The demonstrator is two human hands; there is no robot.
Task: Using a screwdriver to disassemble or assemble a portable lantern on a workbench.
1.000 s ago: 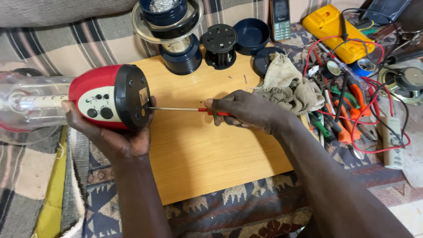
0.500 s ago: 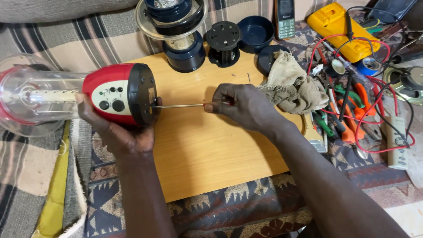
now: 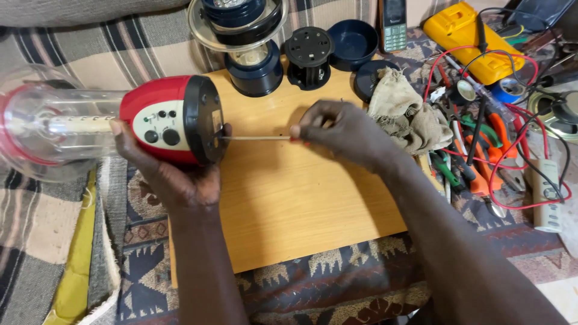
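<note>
While gripped, screwdriver (image 3: 259,138) against lantern (image 3: 171,119) base.

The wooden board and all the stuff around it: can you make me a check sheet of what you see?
Surface: light wooden board on patterned cloth.
Job's things: red lantern lying on its side, black base toward the screwdriver, whose tip meets the base.
Clutter: dark lantern parts, beige rag, pliers and cutters, yellow multimeter, phone.
Grips: left hand holds the lantern; right hand holds the screwdriver handle.
Cables: red and black leads looped over the tools.
Surroundings: striped fabric behind and left.
</note>
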